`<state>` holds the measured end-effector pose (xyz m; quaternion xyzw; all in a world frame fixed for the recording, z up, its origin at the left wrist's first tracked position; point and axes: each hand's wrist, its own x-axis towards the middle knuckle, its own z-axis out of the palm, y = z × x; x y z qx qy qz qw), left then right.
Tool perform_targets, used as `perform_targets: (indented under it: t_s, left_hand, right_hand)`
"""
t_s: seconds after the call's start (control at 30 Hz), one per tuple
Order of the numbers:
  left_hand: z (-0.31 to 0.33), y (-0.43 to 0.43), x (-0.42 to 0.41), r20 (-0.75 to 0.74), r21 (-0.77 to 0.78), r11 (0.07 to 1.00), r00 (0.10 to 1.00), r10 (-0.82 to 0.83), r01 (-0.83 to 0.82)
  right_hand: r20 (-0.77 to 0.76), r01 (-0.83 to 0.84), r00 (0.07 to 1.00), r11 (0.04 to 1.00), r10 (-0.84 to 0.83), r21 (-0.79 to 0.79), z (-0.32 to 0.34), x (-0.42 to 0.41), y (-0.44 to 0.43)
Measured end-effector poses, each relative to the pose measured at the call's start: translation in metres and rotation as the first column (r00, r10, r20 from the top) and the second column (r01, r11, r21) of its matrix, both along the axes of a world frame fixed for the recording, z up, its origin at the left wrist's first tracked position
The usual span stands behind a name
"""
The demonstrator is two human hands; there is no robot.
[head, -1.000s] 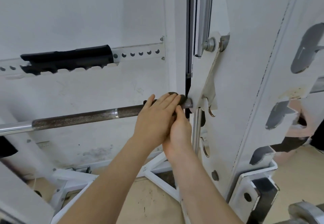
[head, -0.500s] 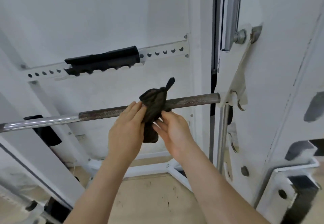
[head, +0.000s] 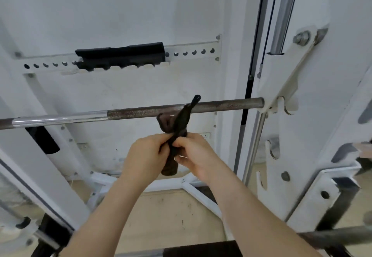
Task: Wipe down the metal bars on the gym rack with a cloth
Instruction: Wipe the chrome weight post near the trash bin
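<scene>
Dark brown cloth [head: 177,128], twisted into a bunched roll, is what I have in both hands just under the bar [head: 141,112]. The left hand [head: 145,156] pinches its middle from the left with curled fingers. The right hand [head: 195,154] grips it from the right, fingers wrapped around the fabric. The roll's lower end hangs below my knuckles, and its upper tip crosses in front of the bar and pokes above the bar's top edge. From this angle I cannot tell whether the fabric actually presses on the metal.

The bar runs level across the view. It is rusty and rough from the middle to its right end, and chromed further left, where it leaves the frame. The right end butts against a white bracket [head: 281,96] on the upright [head: 342,75]. A bare stretch of bar lies between the cloth and that bracket, and a longer one to the left.

Above the bar, well apart, a perforated rail [head: 191,52] carries a black pad [head: 120,55]. Below my hands there is open space down to the tan floor [head: 171,216] and the white base frame [head: 201,194].
</scene>
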<state>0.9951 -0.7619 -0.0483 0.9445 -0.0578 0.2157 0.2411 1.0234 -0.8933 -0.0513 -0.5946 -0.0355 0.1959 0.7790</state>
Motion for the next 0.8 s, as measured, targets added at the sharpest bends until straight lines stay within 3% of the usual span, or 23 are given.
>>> perform_targets:
  t_s: [0.13, 0.2, 0.27, 0.37, 0.43, 0.57, 0.63, 0.7, 0.8]
  left_hand:
    - [0.011, -0.02, -0.016, -0.024, -0.419, 0.906, 0.996, -0.081, 0.064]
    - [0.011, -0.04, -0.022, -0.049, -0.511, 0.852, 0.986, -0.157, 0.11]
    - [0.01, -0.067, -0.03, -0.03, -0.497, 0.846, 0.97, -0.242, 0.196]
    - [0.013, -0.109, -0.048, 0.077, -0.295, 0.859, 0.907, -0.415, 0.418]
    - [0.017, -0.137, -0.06, 0.081, -0.238, 0.774, 0.806, -0.586, 0.586]
    - [0.018, -0.186, -0.08, -0.015, -0.38, 0.606, 0.65, -0.76, 0.699]
    - [0.017, -0.206, -0.087, -0.067, -0.483, 0.533, 0.578, -0.814, 0.695]
    - [0.015, -0.222, -0.092, -0.097, -0.58, 0.479, 0.528, -0.844, 0.659]
    - [0.013, -0.239, -0.091, -0.14, -0.652, 0.466, 0.509, -0.849, 0.598]
  right_hand:
    - [0.041, 0.044, 0.998, 0.997, -0.046, 0.059, -0.005, -0.038, -0.038]
    - [0.097, 0.103, 0.99, 0.994, -0.1, -0.029, 0.0, -0.058, -0.065]
    - [0.172, 0.207, 0.968, 0.967, -0.181, -0.152, 0.006, -0.076, -0.099]
    - [0.253, 0.324, 0.931, 0.917, -0.264, -0.235, 0.015, -0.106, -0.154]
    - [0.246, 0.307, 0.937, 0.918, -0.247, -0.25, 0.023, -0.129, -0.191]
    - [0.13, 0.207, 0.975, 0.951, -0.181, -0.231, 0.03, -0.164, -0.253]
    - [0.124, 0.26, 0.964, 0.938, -0.237, -0.231, 0.03, -0.175, -0.275]
    - [0.16, 0.392, 0.919, 0.876, -0.36, -0.281, 0.029, -0.18, -0.293]
    - [0.272, 0.63, 0.775, 0.664, -0.57, -0.403, 0.026, -0.18, -0.316]
